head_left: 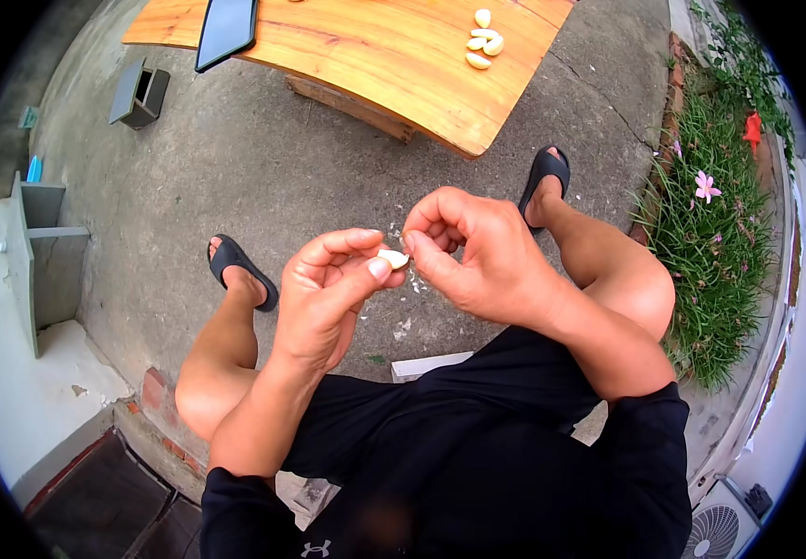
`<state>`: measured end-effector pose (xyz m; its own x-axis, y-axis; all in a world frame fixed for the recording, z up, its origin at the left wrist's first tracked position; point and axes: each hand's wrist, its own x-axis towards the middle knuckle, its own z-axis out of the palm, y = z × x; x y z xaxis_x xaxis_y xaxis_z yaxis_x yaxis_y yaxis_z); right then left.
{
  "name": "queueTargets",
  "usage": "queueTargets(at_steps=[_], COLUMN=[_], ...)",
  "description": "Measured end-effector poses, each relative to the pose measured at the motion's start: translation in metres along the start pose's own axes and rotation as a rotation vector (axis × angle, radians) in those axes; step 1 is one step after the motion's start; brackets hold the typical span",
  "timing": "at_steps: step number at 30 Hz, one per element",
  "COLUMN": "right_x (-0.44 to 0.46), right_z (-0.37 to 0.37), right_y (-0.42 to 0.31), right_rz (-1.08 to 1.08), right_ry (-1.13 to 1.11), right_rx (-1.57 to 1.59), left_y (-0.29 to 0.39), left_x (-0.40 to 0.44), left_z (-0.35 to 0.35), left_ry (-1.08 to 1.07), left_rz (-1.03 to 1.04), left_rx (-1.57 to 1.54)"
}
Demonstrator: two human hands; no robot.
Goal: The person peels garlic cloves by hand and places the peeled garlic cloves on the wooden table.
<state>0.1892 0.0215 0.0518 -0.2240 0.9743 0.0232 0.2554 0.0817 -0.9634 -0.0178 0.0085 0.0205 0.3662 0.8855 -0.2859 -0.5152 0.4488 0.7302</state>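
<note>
Between the thumb and fingers of my left hand (328, 289) is a pale garlic clove (391, 258), held above the ground between my knees. My right hand (478, 247) is pinched at the clove's right end, thumb against forefinger. Whatever sits in that pinch is too small to make out. Several peeled garlic cloves (484, 42) lie grouped on the right part of the wooden table (366, 65) in front of me. Small white scraps (412, 284) are scattered on the concrete below my hands.
A dark-framed tablet (227, 33) lies at the table's near left edge. Left of the table stands a small grey box-like object (139, 93). My sandalled feet are on the concrete (328, 177). Grass with pink flowers (706, 186) borders the right side. An air-conditioner unit (722, 526) is at lower right.
</note>
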Motion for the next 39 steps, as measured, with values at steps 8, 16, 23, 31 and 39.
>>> queueTargets(at_steps=[8, 16, 23, 31, 39], right_x=[0.000, 0.001, 0.000, -0.004, -0.004], right_z=[-0.009, -0.009, -0.007, -0.004, 0.000], right_y=[-0.002, -0.004, -0.003, -0.005, 0.004], right_rz=[-0.076, -0.077, -0.123, 0.038, -0.344], right_ry=[0.003, -0.070, -0.058, -0.109, -0.019], right_rx=[-0.029, -0.066, -0.103, 0.017, -0.271], left_y=[0.003, 0.002, 0.001, -0.001, -0.001], left_x=[0.001, 0.001, 0.002, 0.000, 0.001], left_z=[0.003, 0.003, 0.001, -0.004, -0.004], left_ry=[0.059, 0.050, 0.058, 0.039, 0.045], left_rz=[0.001, 0.028, -0.139, -0.109, -0.182], left_rx=[-0.020, 0.011, -0.121, -0.002, -0.065])
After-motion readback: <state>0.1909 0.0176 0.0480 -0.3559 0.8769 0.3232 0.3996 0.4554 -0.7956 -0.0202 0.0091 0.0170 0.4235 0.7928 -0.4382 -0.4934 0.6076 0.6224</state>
